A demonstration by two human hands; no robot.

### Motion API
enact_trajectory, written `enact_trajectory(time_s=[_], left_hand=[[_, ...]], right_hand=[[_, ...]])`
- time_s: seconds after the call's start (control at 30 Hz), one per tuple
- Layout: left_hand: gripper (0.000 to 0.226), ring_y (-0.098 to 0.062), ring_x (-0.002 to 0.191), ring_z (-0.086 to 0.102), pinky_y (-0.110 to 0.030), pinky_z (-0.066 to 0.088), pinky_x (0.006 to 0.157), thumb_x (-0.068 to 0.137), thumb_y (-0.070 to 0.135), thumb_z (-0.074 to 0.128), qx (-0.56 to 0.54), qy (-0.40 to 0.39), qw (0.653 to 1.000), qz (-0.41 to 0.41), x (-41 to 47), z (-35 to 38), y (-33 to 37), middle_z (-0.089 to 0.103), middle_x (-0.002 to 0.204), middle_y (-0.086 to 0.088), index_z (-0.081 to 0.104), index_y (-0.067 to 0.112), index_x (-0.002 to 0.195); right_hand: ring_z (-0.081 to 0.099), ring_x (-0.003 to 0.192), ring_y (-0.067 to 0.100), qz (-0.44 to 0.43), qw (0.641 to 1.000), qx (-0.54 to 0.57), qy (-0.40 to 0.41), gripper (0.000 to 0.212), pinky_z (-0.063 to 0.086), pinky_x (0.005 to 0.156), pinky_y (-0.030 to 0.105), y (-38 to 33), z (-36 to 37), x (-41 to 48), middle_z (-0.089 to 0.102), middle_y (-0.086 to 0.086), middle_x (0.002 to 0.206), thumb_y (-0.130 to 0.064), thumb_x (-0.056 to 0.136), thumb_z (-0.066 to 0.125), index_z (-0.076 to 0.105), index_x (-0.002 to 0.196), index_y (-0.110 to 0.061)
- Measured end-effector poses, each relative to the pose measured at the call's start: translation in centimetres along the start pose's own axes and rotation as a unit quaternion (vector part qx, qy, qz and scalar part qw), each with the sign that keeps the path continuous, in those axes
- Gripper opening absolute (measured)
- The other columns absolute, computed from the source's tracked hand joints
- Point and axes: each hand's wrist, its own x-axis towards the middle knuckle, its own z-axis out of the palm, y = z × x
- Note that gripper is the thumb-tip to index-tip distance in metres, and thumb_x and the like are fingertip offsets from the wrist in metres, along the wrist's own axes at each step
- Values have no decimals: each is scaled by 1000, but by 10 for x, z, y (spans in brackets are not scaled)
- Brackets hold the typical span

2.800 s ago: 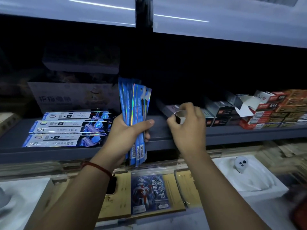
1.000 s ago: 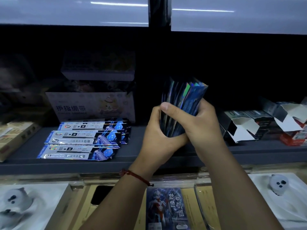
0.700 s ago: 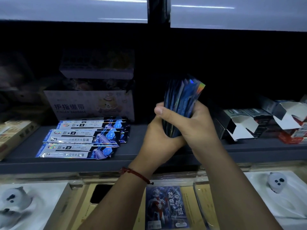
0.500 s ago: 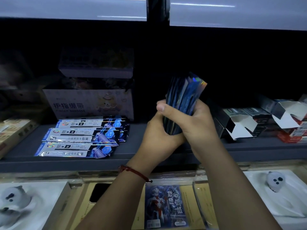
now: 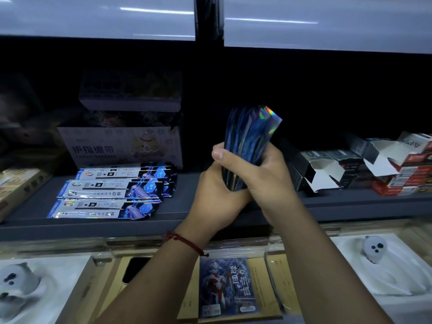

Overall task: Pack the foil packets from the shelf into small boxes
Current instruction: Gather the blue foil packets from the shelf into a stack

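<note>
Clutching one bundle (image 5: 251,134) together: left hand (image 5: 216,195) curled round its base, right hand (image 5: 266,176) wrapped over it. Loose packets (image 5: 109,191) flat leftward; open boxes (image 5: 320,170) rightward.

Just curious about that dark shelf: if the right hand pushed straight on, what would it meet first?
The right hand would probably meet the left hand, which it touches round the packets; beyond, only dark shelf, depth unclear.

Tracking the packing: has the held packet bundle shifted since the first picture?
Yes. The bundle moved right, away from the lying packets, toward the open boxes.
</note>
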Motion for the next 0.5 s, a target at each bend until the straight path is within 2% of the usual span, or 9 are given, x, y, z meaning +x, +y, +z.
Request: enact_trajectory(time_s=[0.07,0.13,0.17,0.2,0.27,0.33,0.37,0.43,0.5], left_hand=[[56,2,107,67,-27,56,94,79,6,77,38,-23,999,2,-2,-7,7,73,112,14,61,25,129],[59,1,101,67,-22,55,91,77,4,75,93,-55,994,5,-3,-17,14,71,108,16,57,37,123],[57,-4,98,67,-22,54,89,75,5,74,128,-67,989,3,-4,-23,18,68,106,14,54,42,114],[51,-12,92,67,-27,55,87,73,8,73,175,-73,982,4,-6,-28,20,67,99,9,50,39,106],[42,-23,85,64,-39,55,75,69,17,69,299,-79,951,27,-9,-42,23,62,81,9,45,34,100],[42,-27,88,63,-37,48,68,69,19,69,413,-93,903,67,-13,-57,23,61,85,12,48,32,104],[42,-28,90,63,-36,43,67,70,20,70,455,-104,881,83,-14,-64,22,63,89,10,51,31,105],[42,-28,91,61,-36,37,70,69,23,69,526,-133,831,123,-16,-75,22,64,93,6,53,30,108],[42,-27,86,58,-38,35,72,67,27,66,581,-158,779,175,-19,-76,21,61,91,5,51,30,106]], right_hand=[[73,105,8,6,1000,10,-18,34,55,86,19,-5,-6,-6,78,-1,111,-13,85,80,72,118,-8],[73,107,14,9,999,32,-27,35,57,88,24,-10,-15,-12,77,5,114,-6,84,80,71,118,-4],[73,105,17,5,999,42,-25,38,57,88,27,-12,-20,-14,77,9,113,-3,81,81,70,118,-2],[73,102,20,-1,999,45,-20,44,58,88,30,-13,-25,-16,76,11,112,-3,78,84,68,118,-1],[72,98,21,-10,999,27,-21,59,60,88,34,-17,-37,-19,75,13,110,-7,69,90,63,120,-7],[72,98,20,-10,997,-46,-57,69,60,90,36,-25,-48,-24,73,8,110,-11,65,93,60,125,-15],[72,99,19,-11,989,-117,-89,68,59,90,35,-31,-52,-26,73,4,110,-13,66,93,60,125,-20],[70,97,11,10,940,-300,-159,59,59,86,31,-45,-51,-30,72,-7,108,-26,68,95,65,118,-31],[66,89,5,53,857,-469,-209,52,57,81,32,-54,-40,-32,69,-14,100,-48,65,93,66,109,-37]])
